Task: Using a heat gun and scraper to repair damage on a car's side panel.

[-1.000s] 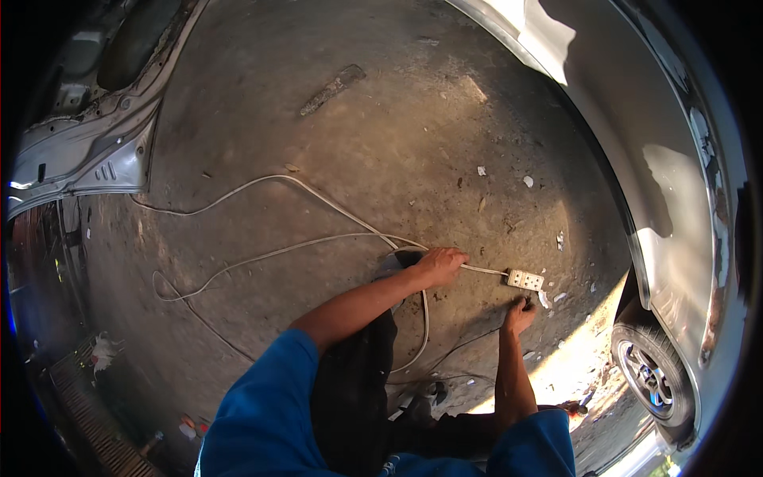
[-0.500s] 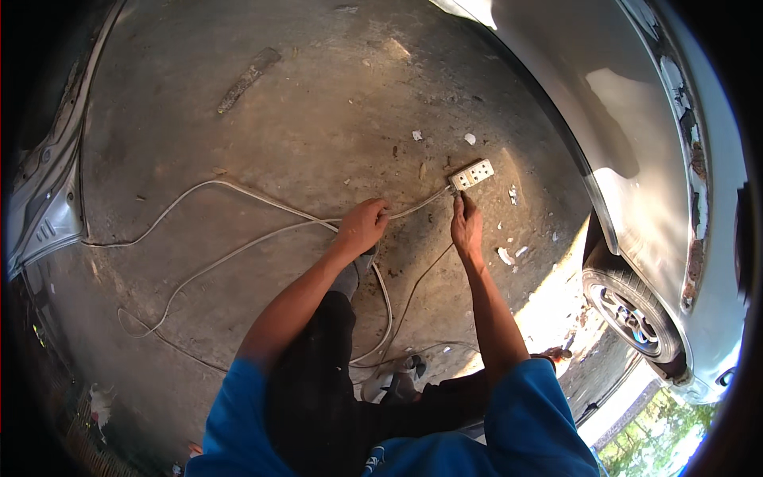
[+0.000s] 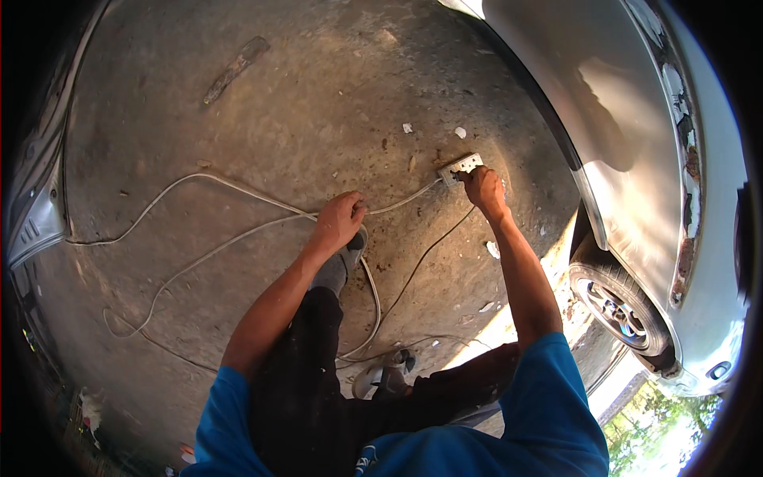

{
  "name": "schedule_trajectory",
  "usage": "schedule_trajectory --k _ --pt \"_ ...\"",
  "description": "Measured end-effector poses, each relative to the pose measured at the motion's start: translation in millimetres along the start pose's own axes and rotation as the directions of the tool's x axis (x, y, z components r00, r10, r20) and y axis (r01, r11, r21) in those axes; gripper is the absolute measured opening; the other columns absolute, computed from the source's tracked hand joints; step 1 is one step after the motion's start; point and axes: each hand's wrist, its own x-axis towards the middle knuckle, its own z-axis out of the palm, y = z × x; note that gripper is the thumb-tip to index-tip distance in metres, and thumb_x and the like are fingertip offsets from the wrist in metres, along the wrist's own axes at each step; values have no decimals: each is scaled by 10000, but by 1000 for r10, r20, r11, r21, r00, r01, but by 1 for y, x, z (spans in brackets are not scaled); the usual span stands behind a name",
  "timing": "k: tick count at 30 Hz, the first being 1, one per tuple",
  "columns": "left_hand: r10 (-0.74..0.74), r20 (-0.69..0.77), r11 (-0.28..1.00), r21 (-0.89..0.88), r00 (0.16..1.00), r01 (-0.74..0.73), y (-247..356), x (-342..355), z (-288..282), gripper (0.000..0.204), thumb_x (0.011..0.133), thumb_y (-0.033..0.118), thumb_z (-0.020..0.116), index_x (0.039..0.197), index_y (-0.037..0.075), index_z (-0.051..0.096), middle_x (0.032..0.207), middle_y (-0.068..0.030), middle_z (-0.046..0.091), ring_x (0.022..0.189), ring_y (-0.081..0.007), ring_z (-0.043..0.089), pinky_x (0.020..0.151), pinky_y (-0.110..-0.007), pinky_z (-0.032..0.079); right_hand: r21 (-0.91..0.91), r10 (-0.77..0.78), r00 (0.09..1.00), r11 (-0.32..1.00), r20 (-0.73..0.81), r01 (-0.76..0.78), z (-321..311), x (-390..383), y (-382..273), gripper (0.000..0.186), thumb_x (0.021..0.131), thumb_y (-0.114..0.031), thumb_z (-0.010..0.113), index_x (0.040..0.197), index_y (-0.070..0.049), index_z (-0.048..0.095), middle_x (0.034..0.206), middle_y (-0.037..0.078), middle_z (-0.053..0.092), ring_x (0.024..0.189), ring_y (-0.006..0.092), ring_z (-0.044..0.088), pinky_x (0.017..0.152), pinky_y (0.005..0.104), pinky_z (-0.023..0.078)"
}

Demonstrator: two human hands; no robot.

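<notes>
A white power strip [image 3: 470,161] lies on the ground ahead of me, its socket face up. My right hand [image 3: 486,191] is closed on a small dark plug [image 3: 458,176] at the strip's near left end. Whether the prongs are in a socket is hidden. A thin dark cord [image 3: 424,260] trails from that hand toward my feet. Farther left, my left hand [image 3: 340,221] is above my shoe with its fingers curled. The strip's pale cable [image 3: 405,199] passes at its fingertips; whether they grip it is hidden.
Loops of pale cable [image 3: 205,253] spread over the concrete floor at left. A silver car body panel [image 3: 548,87] and a wheel [image 3: 620,306] stand at right. A flat dark strip [image 3: 236,70] and several white scraps, one a white flake [image 3: 460,133], lie on the floor.
My right hand has moved from the strip's near side to its sockets, bringing the plug against them. The left hand stays by the pale cable. The whole view has shifted slightly.
</notes>
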Motion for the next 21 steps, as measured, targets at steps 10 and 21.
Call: schedule_trajectory --k 10,21 --pt "32 -75 999 -26 997 -34 -5 -3 -13 229 880 146 606 1074 25 624 919 -156 658 836 -330 647 730 -426 512 -192 -88 990 975 113 108 16 14 -25 366 873 -384 616 863 -24 679 818 236 667 794 434 664 678 493 531" --pt "169 -250 983 110 953 -145 6 49 -25 157 856 114 605 990 35 626 904 -140 643 807 -341 636 709 -421 501 822 723 689 361 52 -441 33 -145 66 486 942 -466 544 1011 8 628 693 63 563 573 146 545 523 291 450"
